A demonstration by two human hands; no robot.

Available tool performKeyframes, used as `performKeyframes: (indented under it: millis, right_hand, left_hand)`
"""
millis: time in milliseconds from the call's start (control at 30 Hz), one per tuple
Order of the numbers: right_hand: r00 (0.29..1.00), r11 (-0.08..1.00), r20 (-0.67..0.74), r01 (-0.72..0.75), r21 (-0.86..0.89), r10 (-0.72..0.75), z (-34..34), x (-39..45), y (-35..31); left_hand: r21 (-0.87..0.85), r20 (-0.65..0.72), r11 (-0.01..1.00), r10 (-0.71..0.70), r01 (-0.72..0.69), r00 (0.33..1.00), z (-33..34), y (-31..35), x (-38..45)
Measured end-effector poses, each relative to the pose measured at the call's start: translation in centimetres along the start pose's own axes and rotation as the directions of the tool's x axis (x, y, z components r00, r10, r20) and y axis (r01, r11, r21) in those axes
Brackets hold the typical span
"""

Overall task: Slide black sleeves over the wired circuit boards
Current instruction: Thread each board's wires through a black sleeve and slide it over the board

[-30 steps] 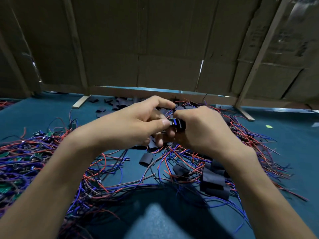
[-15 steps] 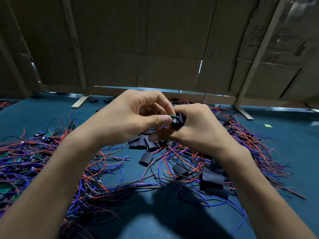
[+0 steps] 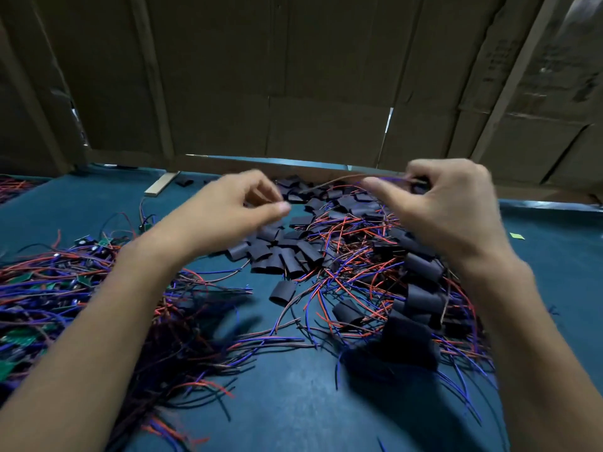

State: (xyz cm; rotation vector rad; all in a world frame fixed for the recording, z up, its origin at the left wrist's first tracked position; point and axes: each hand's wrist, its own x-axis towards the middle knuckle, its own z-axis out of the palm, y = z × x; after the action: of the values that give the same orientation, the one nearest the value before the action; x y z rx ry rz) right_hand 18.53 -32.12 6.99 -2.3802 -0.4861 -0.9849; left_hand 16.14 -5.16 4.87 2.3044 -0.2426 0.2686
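My hands have parted: right hand (image 3: 453, 203) pinches a sleeved board's wires (image 3: 346, 179); left hand (image 3: 241, 207), loosely curled, holds nothing. I judge one sleeve done.

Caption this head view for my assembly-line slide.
Right hand pinches a wired piece above black sleeves; left hand apart, grip empty.

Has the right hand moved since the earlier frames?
Yes. The right hand has pulled rightward and away from the left hand, now well right of the bright slit in the cardboard wall.
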Motion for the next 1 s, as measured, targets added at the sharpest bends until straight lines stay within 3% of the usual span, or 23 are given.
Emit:
performKeyframes:
  millis: [67, 133, 167, 233, 267, 300, 367, 433, 533, 600, 733, 867, 1000]
  right_hand:
    - [0.982, 0.963, 0.051, -0.168, -0.213, 0.183, 0.2, 0.2, 2.6]
    - [0.882, 0.873, 0.251, -0.282, -0.397, 0.399, 0.9, 0.1, 4.7]
    - [0.797, 0.829, 0.352, -0.305, -0.468, 0.492, 1.1, -0.1, 5.2]
    - [0.651, 0.748, 0.449, -0.295, -0.594, 0.613, 1.6, -0.6, 5.0]
    - [0.659, 0.733, 0.437, -0.268, -0.625, 0.613, 1.9, -0.6, 4.6]
    - [0.72, 0.738, 0.402, -0.224, -0.637, 0.566, 2.2, -0.6, 3.9]
    - [0.858, 0.8, 0.349, -0.113, -0.589, 0.378, 2.9, -0.8, 1.7]
    - [0.912, 0.909, 0.378, 0.012, -0.418, 0.161, 3.8, -1.3, -0.8]
    - [0.858, 0.991, 0.513, 0.089, -0.096, -0.027, 5.5, -2.8, -3.9]
    - [0.839, 0.995, 0.537, 0.098, 0.011, -0.089, 6.6, -3.8, -4.7]
    - [0.863, 0.958, 0.466, 0.064, 0.28, -0.193, 7.1, -4.2, -4.7]
    - [0.903, 0.927, 0.323, 0.169, 0.336, -0.282, 6.8, -3.9, -4.5]
    - [0.908, 0.944, 0.341, 0.139, 0.301, -0.243, 7.0, -4.1, -4.6]
  left_hand:
    - [0.371, 0.124, 0.909, -0.25, 0.189, 0.96, 0.8, -3.2, 0.3]
    - [0.6, 0.192, 0.754, -0.459, 0.266, 0.868, 2.1, -5.8, 0.1]
    - [0.621, 0.186, 0.73, -0.489, 0.284, 0.852, 2.6, -6.6, 0.0]
    - [0.55, 0.162, 0.783, -0.44, 0.29, 0.883, 3.3, -7.5, 0.2]
    - [0.515, 0.164, 0.817, -0.392, 0.26, 0.905, 3.6, -7.6, 0.4]
    - [0.496, 0.17, 0.838, -0.35, 0.227, 0.921, 4.0, -7.5, 0.7]
    - [0.482, 0.166, 0.855, -0.303, 0.191, 0.938, 4.7, -7.2, 0.9]
    - [0.488, 0.137, 0.856, -0.269, 0.171, 0.953, 5.1, -7.2, 1.0]
    - [0.521, 0.09, 0.844, -0.204, 0.129, 0.975, 4.4, -6.7, 1.0]
    - [0.501, 0.078, 0.861, -0.147, 0.088, 0.986, 3.3, -5.7, 1.0]
    - [0.243, 0.068, 0.97, -0.014, -0.003, 0.998, 0.8, -2.4, 0.4]
    - [-0.043, 0.175, 0.998, 0.048, -0.041, 0.983, 0.0, 0.6, -0.5]
    - [-0.072, 0.118, 0.997, 0.05, -0.041, 0.992, 0.0, 1.3, -0.6]
